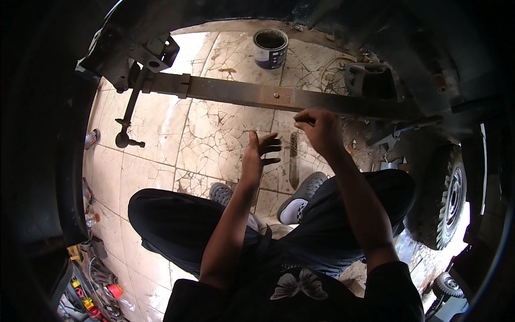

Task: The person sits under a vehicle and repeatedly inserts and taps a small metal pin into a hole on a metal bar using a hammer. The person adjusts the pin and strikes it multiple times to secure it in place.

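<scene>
Two hands, left spread, right grip unclear; wire brush between, metal bar, can beyond.

Floor: pale tile, webbed with cracks. Wire brush lies on it, bristles at far end. Grey clogs either side of brush. Can upright, well beyond brush; small brown scrap beyond brush, to its left.

Head-worn fisheye view, facing down, near both hands
</scene>
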The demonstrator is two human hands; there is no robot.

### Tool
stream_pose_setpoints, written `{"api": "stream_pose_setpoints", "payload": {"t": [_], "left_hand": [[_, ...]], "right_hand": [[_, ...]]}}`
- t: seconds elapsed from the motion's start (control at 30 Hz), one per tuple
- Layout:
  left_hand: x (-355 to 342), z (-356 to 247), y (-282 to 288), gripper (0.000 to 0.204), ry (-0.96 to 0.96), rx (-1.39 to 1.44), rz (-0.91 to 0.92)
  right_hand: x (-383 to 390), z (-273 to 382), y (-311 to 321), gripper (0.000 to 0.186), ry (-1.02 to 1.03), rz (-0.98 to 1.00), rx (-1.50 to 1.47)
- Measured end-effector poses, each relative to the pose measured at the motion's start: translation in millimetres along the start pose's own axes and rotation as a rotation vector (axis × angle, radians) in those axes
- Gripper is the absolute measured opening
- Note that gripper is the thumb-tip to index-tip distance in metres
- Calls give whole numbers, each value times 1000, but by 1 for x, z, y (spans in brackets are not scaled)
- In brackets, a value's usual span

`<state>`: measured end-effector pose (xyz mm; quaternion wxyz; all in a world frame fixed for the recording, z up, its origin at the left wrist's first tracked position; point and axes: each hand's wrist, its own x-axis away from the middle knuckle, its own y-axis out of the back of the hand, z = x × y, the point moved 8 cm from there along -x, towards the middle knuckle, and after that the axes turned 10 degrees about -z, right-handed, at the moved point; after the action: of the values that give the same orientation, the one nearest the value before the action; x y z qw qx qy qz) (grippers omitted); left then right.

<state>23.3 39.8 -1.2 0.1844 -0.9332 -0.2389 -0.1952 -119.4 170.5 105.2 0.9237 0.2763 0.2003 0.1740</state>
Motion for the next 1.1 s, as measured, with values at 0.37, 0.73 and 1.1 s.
{"api": "stream_pose_setpoints", "payload": {"t": [0.37, 0.73, 1.1], "left_hand": [[-8, -25, 36, 40, -499, -564, -387], [6, -72, 31, 75, -796, -970, -434], [-119, -143, 50, 95, -843, -1816, -221]], "right_hand": [[-18, -19, 40, 19, -83, -158, 134], [-8, -15, 49, 18, -164, -180, 2], [-15, -31, 21, 15, -83, -95, 151]]}}
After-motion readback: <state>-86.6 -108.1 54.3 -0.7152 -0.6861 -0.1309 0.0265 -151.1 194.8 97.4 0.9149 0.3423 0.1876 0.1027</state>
